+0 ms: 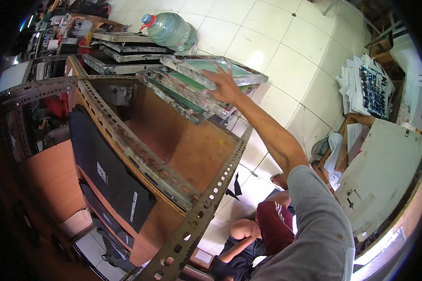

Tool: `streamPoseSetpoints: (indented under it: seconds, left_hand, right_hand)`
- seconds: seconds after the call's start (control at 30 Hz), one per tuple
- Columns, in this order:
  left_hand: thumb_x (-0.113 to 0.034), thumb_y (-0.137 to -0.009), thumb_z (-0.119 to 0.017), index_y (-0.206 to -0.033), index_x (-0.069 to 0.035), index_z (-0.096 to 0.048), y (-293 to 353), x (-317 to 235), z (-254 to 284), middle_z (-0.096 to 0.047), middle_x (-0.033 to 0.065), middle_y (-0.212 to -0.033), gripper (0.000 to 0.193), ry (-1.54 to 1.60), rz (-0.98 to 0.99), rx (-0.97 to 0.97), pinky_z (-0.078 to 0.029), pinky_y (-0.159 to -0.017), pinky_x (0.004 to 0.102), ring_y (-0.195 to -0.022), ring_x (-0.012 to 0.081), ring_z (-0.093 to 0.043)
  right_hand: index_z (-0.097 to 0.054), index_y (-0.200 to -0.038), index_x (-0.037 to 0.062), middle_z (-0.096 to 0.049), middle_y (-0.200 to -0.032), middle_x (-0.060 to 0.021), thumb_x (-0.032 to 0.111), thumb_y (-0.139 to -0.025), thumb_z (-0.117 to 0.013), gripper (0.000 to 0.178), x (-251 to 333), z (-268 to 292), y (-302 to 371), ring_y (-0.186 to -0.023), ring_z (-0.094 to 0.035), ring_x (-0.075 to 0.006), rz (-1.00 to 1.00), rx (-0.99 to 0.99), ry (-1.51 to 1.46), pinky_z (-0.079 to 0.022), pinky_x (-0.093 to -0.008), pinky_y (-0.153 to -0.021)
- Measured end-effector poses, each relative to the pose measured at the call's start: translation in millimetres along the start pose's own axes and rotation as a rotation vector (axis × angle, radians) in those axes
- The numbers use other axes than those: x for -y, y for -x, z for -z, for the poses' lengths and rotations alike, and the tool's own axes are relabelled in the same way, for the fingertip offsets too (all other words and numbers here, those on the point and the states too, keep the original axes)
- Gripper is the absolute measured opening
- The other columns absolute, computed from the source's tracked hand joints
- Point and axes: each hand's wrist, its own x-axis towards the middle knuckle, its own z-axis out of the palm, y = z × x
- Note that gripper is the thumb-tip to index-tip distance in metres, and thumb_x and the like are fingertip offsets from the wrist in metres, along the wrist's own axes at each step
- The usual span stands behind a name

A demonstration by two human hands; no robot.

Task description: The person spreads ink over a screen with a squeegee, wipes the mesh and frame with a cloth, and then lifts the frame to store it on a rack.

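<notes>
My right hand (222,86), at the end of a grey-sleeved arm, reaches forward to a stack of screen-printing frames. Its fingers are stretched and spread over the near bar of the top frame (183,69), touching it; the fingertips look slightly smeared. The top frame has a pale, paint-stained border and green mesh, and lies a little askew on the frames under it. Below it, another green-meshed frame (176,96) overhangs the rim of a wooden shelf bay. My left hand is not in view.
Dark-meshed frames (122,57) are stacked at the far left, beside a large water bottle (171,30) on the tiled floor. A perforated metal rack (206,201) with black printed cloth (108,173) stands near left. Another person's arm (239,248) shows below. Stained papers (368,89) lie right.
</notes>
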Motion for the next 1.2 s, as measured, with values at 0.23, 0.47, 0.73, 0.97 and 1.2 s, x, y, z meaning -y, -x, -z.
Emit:
streamPoseSetpoints:
  seconds: [0.23, 0.47, 0.73, 0.97, 1.2]
  left_hand:
    - [-0.019, -0.084, -0.073, -0.148, 0.0, -0.027, 16, -6, 9, -0.014, 0.0357, -0.152, 0.081, 0.009, -0.012, 0.018, -0.03, -0.109, 0.0659, -0.141, 0.0544, -0.017]
    - [-0.017, -0.085, -0.071, -0.148, 0.0, -0.029, 22, 6, 21, -0.016, 0.0365, -0.152, 0.078, 0.018, -0.063, 0.03, -0.03, -0.109, 0.0665, -0.141, 0.0554, -0.017]
    - [-0.015, -0.086, -0.07, -0.147, -0.001, -0.03, -1, 38, 22, -0.018, 0.0374, -0.151, 0.074, 0.029, -0.215, 0.123, -0.029, -0.109, 0.0671, -0.141, 0.0565, -0.017]
    - [-0.013, -0.087, -0.068, -0.147, -0.001, -0.032, -3, 74, 47, -0.02, 0.0381, -0.151, 0.071, 0.085, -0.302, 0.312, -0.029, -0.109, 0.0676, -0.141, 0.0574, -0.017]
    - [-0.015, -0.09, -0.065, -0.148, -0.011, -0.043, 102, 112, 135, -0.009, 0.0359, -0.158, 0.062, 0.872, 0.083, 0.078, -0.018, -0.116, 0.0652, -0.147, 0.0542, -0.008]
  right_hand:
    - [-0.047, -0.147, 0.011, -0.046, -0.151, -0.0162, 0.024, -0.077, -0.083, 0.08, -66, 8, 94, -0.147, -0.027, -0.04, -0.375, 0.032, -0.015, -0.027, -0.0489, -0.12]
    - [-0.025, -0.157, 0.009, -0.029, -0.157, -0.0271, 0.036, -0.085, -0.071, 0.09, -38, 28, 87, -0.149, -0.022, -0.0427, -0.559, 0.217, -0.037, -0.022, -0.0464, -0.122]
    - [-0.015, -0.158, 0.0043, -0.024, -0.16, -0.0263, 0.05, -0.092, -0.061, 0.092, 7, 39, 116, -0.149, -0.023, -0.0399, -0.714, -0.057, -0.152, -0.023, -0.0409, -0.121]
    - [-0.009, -0.16, 0.0106, -0.037, -0.153, -0.0282, 0.065, -0.093, -0.051, 0.096, 67, 39, 191, -0.139, -0.041, -0.0437, -0.868, -0.139, -0.3, -0.033, -0.0431, -0.116]
    - [-0.009, -0.161, 0.02, -0.052, -0.136, -0.0363, 0.067, -0.093, -0.049, 0.092, 107, 37, 273, -0.124, -0.051, -0.0534, -0.971, -0.126, -0.1, -0.042, -0.0531, -0.106]
